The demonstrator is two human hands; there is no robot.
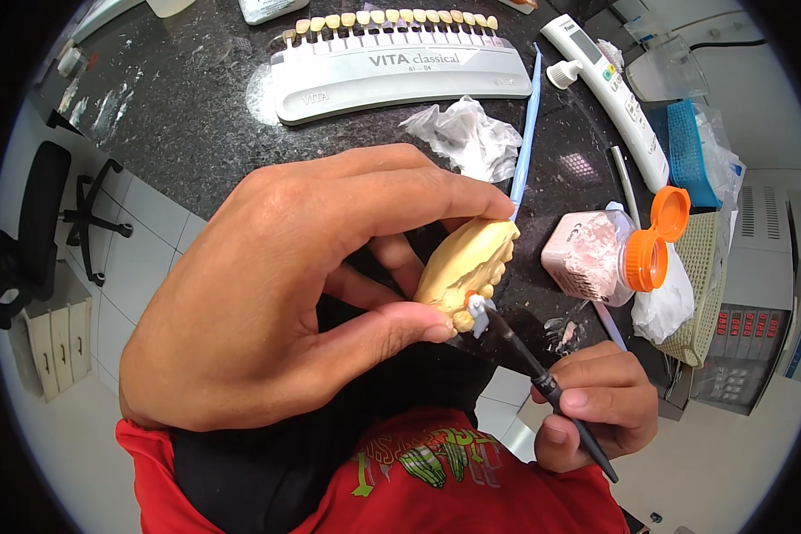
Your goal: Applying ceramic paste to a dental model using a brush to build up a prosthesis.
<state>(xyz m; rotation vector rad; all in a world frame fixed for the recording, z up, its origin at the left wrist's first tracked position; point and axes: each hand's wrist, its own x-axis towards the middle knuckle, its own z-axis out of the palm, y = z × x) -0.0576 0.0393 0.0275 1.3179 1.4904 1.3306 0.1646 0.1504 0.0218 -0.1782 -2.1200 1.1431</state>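
Note:
My left hand (pixel 276 285) grips a yellow plaster dental model (pixel 458 262) between thumb and fingers, its row of teeth turned to the right. At the model's lower end sits a small whitish-grey tooth piece (pixel 479 316), with a bit of orange-red beside it. My right hand (pixel 601 405) pinches a slim black-handled brush (pixel 550 388). The brush's dark tip reaches up to the whitish tooth piece and appears to touch it; the exact contact is too small to tell.
On the dark speckled counter (pixel 178 133) stand a tooth shade guide (pixel 400 80), crumpled tissue (pixel 472 138), a blue stick (pixel 529 125) and a white remote control (pixel 610 102). A clear jar of pink powder (pixel 587 254) lies to the right, its orange lid open. A black chair (pixel 44 205) is at left.

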